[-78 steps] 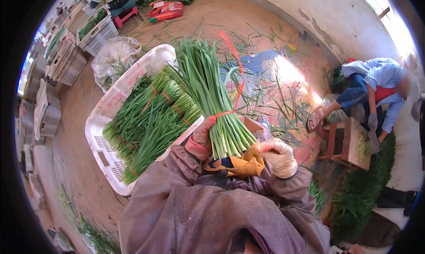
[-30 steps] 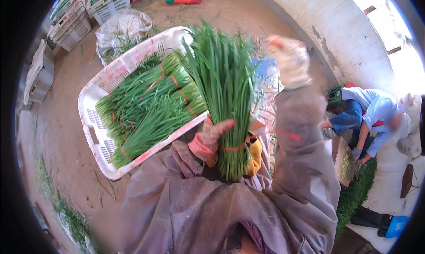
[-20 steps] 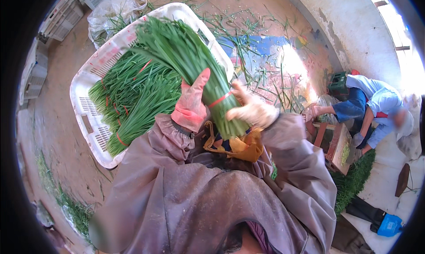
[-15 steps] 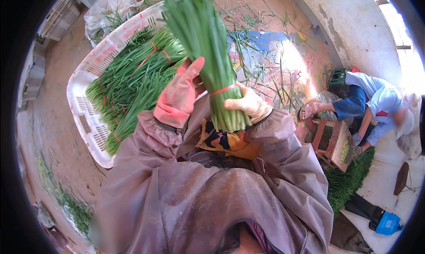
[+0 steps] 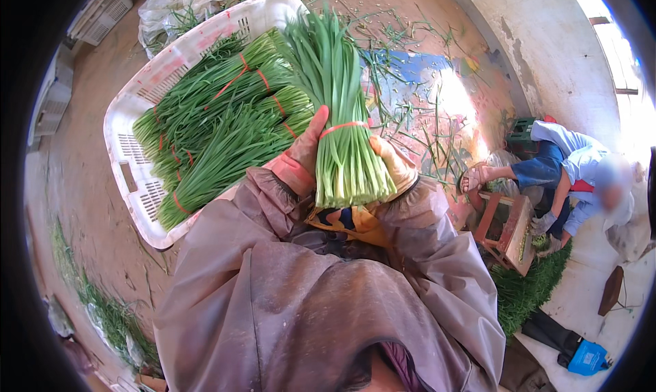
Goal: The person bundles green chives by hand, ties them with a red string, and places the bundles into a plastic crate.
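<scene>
A thick bunch of garlic chives (image 5: pixel 345 156) stands upright before me, cut pale stems toward my lap and green leaves pointing away. An orange-red band (image 5: pixel 344 126) circles it above the stem ends. My left hand (image 5: pixel 306 151), in a pink-stained glove, grips the left side with the thumb near the band. On the opposite side my right hand (image 5: pixel 396 165), in a pale glove, is closed round the stems; its fingers are partly hidden behind them. To the left, a white plastic crate (image 5: pixel 117 127) holds several banded bunches of chives (image 5: pixel 225 143).
At the right a co-worker (image 5: pixel 581 153) bends over a small wooden stand (image 5: pixel 509 231) beside a pile of chives (image 5: pixel 533 289). Loose leaves (image 5: pixel 434 136) litter the floor ahead. A clear plastic bag (image 5: pixel 174 13) lies behind the crate, near stacked crates (image 5: pixel 102 13).
My left hand has gone from apart, fingers raised, to gripping the bunch's left side. The bunch has come lower and nearer, its stem ends now facing me more.
</scene>
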A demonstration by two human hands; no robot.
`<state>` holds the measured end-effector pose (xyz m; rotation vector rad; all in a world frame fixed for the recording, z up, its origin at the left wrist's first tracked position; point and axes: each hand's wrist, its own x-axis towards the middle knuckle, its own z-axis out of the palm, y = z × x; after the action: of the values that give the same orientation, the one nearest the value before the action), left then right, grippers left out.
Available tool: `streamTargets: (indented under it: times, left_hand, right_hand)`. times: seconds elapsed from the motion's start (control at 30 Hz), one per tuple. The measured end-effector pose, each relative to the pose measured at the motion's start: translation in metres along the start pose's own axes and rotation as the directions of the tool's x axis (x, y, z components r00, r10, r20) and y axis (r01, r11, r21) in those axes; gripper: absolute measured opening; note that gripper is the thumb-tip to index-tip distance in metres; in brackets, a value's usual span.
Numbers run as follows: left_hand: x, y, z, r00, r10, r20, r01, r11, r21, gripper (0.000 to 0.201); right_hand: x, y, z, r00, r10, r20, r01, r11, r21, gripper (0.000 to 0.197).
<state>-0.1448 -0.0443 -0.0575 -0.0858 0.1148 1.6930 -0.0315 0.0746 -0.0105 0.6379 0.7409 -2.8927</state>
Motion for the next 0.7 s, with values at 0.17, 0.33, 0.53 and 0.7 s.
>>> streamTargets:
  times: [0.17,0.33,0.53,0.7]
  left_hand:
    - [-0.003,0.005,-0.016,0.996,0.012,-0.084,-0.02,0.995,-0.098,0.073]
    - [-0.008,0.005,-0.002,0.998,0.046,-0.03,-0.049,0.993,-0.105,0.06]
    - [-0.006,0.0,0.01,0.994,0.079,-0.073,-0.082,0.996,-0.041,0.05]
    - [-0.004,-0.009,0.009,0.958,0.256,-0.131,-0.241,0.963,0.121,0.05]
  right_hand:
    - [-0.02,-0.041,0.015,0.977,-0.189,-0.094,-0.013,0.393,-0.92,0.046]
    - [-0.057,-0.033,0.063,0.706,-0.497,0.504,0.367,-0.352,-0.861,0.033]
    - [-0.049,0.002,0.044,0.659,-0.408,0.633,0.272,-0.655,-0.705,0.028]
    - [-0.058,0.007,0.043,0.693,-0.434,0.576,0.112,-0.724,-0.68,0.028]
